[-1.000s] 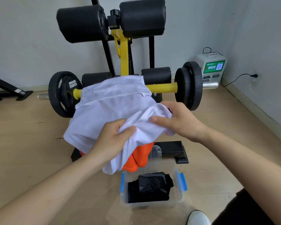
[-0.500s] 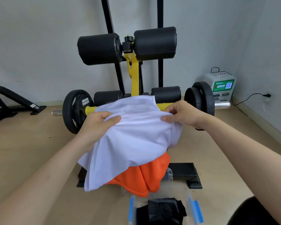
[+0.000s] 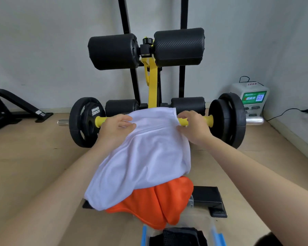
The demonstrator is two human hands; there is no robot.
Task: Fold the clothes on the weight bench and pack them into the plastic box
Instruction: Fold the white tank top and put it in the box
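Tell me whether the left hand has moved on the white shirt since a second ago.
Yes. The left hand has gone from the white shirt's near edge up to its far edge, beside the yellow bar.

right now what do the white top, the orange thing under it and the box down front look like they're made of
White top: thin, soft matte knit, probably cotton or a blend; it drapes and wrinkles where both hands pinch it.
Orange garment: smoother, faintly sheeny, possibly sporty synthetic, with stitched seams.
Plastic box: clear, see-through hard plastic with blue latches; dark clothing shows inside.
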